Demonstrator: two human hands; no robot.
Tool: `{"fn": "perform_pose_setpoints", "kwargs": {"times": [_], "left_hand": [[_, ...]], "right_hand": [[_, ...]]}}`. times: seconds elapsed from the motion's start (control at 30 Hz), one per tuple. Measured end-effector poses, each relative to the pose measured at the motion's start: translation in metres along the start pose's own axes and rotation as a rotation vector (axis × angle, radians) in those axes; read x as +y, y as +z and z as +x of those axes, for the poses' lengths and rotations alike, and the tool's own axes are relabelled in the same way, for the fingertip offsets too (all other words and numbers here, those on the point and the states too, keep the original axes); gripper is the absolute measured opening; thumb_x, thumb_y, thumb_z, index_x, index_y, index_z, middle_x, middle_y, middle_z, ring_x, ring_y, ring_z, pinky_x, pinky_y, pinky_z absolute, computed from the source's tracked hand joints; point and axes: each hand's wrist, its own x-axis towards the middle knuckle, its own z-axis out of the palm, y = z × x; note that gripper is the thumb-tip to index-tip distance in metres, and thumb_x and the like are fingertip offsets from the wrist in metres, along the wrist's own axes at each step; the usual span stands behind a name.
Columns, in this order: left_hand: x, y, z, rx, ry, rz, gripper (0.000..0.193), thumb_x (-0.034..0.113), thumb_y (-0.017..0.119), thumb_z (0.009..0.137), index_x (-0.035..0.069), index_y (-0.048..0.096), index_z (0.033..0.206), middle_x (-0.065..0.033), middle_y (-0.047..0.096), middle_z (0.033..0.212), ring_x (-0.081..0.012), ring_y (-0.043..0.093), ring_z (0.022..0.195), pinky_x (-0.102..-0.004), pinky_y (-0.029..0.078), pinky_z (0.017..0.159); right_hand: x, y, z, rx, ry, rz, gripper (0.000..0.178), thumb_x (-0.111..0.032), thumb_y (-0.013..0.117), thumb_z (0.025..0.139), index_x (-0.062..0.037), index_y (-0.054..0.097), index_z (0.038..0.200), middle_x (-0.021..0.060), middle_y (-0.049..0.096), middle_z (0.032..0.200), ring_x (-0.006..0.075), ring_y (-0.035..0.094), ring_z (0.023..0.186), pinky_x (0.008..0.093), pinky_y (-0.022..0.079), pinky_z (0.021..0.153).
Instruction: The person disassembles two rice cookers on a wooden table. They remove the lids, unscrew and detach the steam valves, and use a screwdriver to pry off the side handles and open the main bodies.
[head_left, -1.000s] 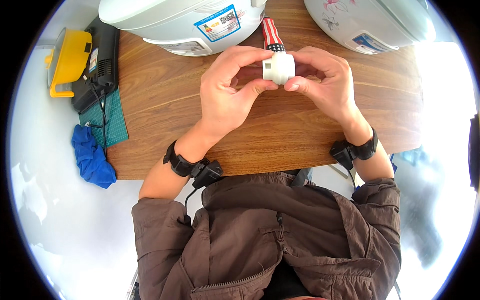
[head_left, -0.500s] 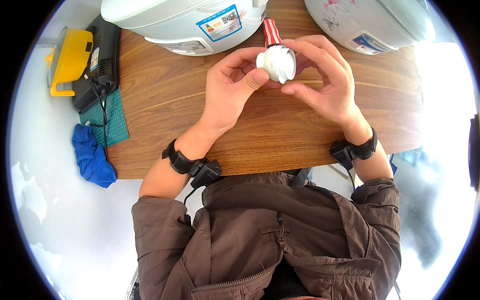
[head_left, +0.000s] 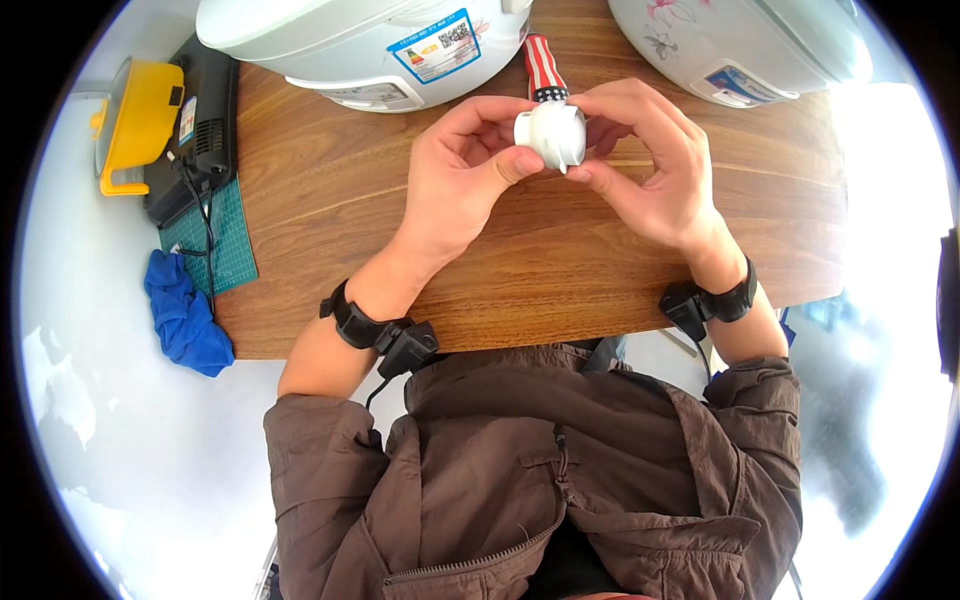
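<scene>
A small white rounded plastic piece (head_left: 550, 135) with a short round neck on its left is held up over the wooden table (head_left: 560, 270). My left hand (head_left: 460, 175) grips it from the left, the thumb pressed on its lower front and the fingers behind. My right hand (head_left: 655, 160) pinches its right side, thumb tip at the lower edge and forefinger at the top. Just beyond it is a red-and-white striped thing (head_left: 544, 65) with a dark, star-dotted band; its lower end is partly hidden, and I cannot make out its kind.
A pale rice cooker (head_left: 340, 45) stands at the far left and a similar appliance (head_left: 740, 50) at the far right. Along the left edge are a black device (head_left: 215, 125), a yellow-handled container (head_left: 150, 115), a green cutting mat (head_left: 225, 240) and a blue cloth (head_left: 185, 315).
The white piece has turned, so its wide opening faces me less. My right thumb and fingers have come closer in around its right side. More of the starred band shows.
</scene>
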Motion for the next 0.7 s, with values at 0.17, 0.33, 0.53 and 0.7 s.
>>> {"fn": "perform_pose_setpoints", "kwargs": {"times": [0.17, 0.33, 0.53, 0.7], "left_hand": [[0.0037, 0.0029, -0.0004, 0.009, 0.037, 0.13, 0.042, 0.012, 0.081, 0.09, -0.003, 0.063, 0.126, -0.0076, 0.071, 0.115, -0.0143, 0.066, 0.104, -0.0304, 0.054, 0.094], [0.0038, 0.0017, -0.0011, 0.003, 0.064, 0.186, 0.046, 0.022, 0.082, 0.091, -0.002, 0.063, 0.125, -0.0064, 0.07, 0.116, -0.0137, 0.065, 0.104, -0.0308, 0.053, 0.093], [0.0048, 0.002, -0.0007, 0.008, 0.072, 0.222, 0.05, 0.028, 0.083, 0.089, -0.002, 0.064, 0.125, -0.0063, 0.07, 0.116, -0.0131, 0.065, 0.102, -0.0299, 0.054, 0.092], [0.0044, 0.0021, 0.0015, -0.068, -0.1, -0.077, 0.039, 0.025, 0.073, 0.098, -0.001, 0.063, 0.125, -0.0081, 0.072, 0.105, -0.0146, 0.069, 0.093, -0.0302, 0.058, 0.084]], "right_hand": [[-0.0041, -0.0025, -0.0011, -0.058, -0.01, -0.161, 0.049, -0.004, 0.085, 0.076, -0.0032, 0.065, 0.121, 0.0098, 0.068, 0.106, 0.0208, 0.071, 0.082, 0.0317, 0.06, 0.069], [-0.0044, -0.0026, -0.0035, -0.101, 0.01, -0.182, 0.048, -0.006, 0.082, 0.08, -0.0025, 0.06, 0.123, 0.0117, 0.066, 0.103, 0.0265, 0.069, 0.078, 0.0363, 0.058, 0.066], [-0.0041, 0.0019, -0.0068, -0.097, 0.015, -0.197, 0.049, -0.011, 0.079, 0.085, -0.0024, 0.056, 0.126, 0.0148, 0.064, 0.103, 0.0303, 0.068, 0.079, 0.0394, 0.056, 0.067], [-0.0084, 0.0006, -0.0039, -0.083, -0.041, -0.239, 0.053, -0.018, 0.082, 0.084, -0.0029, 0.056, 0.128, 0.0138, 0.064, 0.105, 0.0303, 0.068, 0.082, 0.0392, 0.057, 0.069]]}}
